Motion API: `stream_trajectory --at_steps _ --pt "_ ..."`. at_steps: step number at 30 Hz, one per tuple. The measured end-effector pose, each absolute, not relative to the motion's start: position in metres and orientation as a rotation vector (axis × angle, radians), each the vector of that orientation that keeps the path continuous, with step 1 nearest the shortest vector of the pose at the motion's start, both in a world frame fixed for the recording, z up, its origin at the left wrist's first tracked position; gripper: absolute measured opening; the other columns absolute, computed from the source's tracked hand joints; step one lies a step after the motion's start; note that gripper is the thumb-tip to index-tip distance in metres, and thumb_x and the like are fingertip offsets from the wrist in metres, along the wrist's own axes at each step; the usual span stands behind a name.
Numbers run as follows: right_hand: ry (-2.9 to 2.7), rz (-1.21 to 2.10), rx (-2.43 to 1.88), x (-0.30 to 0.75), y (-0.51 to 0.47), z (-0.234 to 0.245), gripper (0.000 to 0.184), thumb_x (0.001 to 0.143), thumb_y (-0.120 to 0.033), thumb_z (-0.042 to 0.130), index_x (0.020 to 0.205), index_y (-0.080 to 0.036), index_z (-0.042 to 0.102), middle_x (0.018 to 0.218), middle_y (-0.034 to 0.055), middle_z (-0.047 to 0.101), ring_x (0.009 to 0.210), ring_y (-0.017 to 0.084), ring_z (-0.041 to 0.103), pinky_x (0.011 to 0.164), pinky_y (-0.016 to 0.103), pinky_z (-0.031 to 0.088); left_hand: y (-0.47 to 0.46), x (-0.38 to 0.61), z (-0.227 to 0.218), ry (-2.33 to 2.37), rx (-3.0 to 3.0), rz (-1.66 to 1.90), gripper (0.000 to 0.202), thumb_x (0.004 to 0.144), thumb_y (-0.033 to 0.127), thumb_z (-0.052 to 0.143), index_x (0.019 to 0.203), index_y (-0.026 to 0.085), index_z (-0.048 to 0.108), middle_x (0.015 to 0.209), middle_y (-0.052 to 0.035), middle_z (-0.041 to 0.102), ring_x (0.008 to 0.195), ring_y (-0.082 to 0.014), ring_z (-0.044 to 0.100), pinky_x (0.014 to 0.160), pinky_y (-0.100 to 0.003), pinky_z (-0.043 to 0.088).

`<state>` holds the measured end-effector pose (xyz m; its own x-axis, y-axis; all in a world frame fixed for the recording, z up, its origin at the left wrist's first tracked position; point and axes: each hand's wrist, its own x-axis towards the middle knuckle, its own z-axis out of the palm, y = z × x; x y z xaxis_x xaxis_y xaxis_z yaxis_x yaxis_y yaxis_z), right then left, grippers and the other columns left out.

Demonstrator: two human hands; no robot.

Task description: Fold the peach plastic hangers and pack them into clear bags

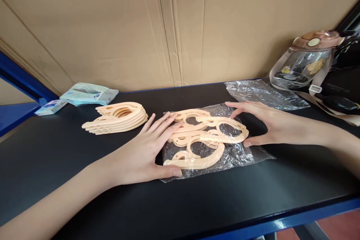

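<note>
Several peach-coloured folding hangers (208, 161) lie flat inside a clear plastic bag (239, 157) on the dark tabletop. My left hand (146, 150) rests on the bag's left side, fingers spread over the hangers and thumb near the front left corner. At the right side, my right hand (261, 120) has its thumb and fingers wide apart, with the fingertips at the bag and the hangers' right end between them. Left of the bag, a neat stack of the same hangers (115, 120) sits uncovered, just beyond my left fingertips.
A flat clear bag (264, 92) lies at the back right, beside a strapped water bottle (306, 60) and a black bag (343, 86). Tissue packs (90, 93) lie at the back left. Behind the table (197, 206) stands a cardboard wall (118, 26); a blue edge runs along the front.
</note>
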<state>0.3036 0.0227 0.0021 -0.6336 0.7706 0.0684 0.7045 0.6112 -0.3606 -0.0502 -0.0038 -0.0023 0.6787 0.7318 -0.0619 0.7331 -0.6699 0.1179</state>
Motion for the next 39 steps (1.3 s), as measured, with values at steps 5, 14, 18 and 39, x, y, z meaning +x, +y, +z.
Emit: stream_trajectory --at_steps 5,14,18,39 --pt "-2.445 0.474 -1.147 0.292 0.017 0.002 0.083 0.078 -0.049 0.07 0.148 -0.03 0.03 0.121 0.0046 0.066 0.124 0.028 0.054 0.109 0.049 0.037 -0.003 -0.052 -0.005 1.166 2.784 0.061 0.101 0.079 0.073 0.053 0.156 0.025 0.007 0.163 -0.0074 0.009 0.148 -0.0345 0.007 0.12 -0.058 0.008" --pt "-2.142 0.922 -0.995 0.275 0.011 -0.007 0.066 0.086 -0.037 0.065 0.143 -0.028 0.034 0.122 0.0071 0.067 0.115 0.021 0.062 0.101 0.04 0.049 -0.004 -0.051 -0.003 1.122 2.758 0.094 0.092 0.08 0.069 0.057 0.154 0.038 0.013 0.163 -0.0042 0.005 0.148 -0.0383 0.007 0.116 -0.065 0.009" --pt "-2.092 0.872 -1.142 0.276 0.01 -0.004 0.063 0.082 -0.041 0.069 0.136 -0.024 0.042 0.087 0.0013 0.073 0.083 0.018 0.069 0.081 0.035 0.056 -0.004 -0.05 -0.002 1.143 2.739 0.106 0.09 0.078 0.07 0.059 0.153 0.038 0.018 0.163 -0.004 0.007 0.147 -0.0394 0.009 0.115 -0.066 0.01" --pt "-2.164 1.115 -1.13 0.272 0.003 -0.003 0.064 0.09 -0.037 0.06 0.146 -0.032 0.03 0.12 0.0054 0.069 0.119 0.023 0.061 0.101 0.04 0.049 -0.003 -0.049 -0.005 1.092 2.771 0.178 0.096 0.079 0.067 0.06 0.155 0.032 0.013 0.16 -0.0078 0.025 0.147 -0.0385 0.015 0.117 -0.064 0.01"
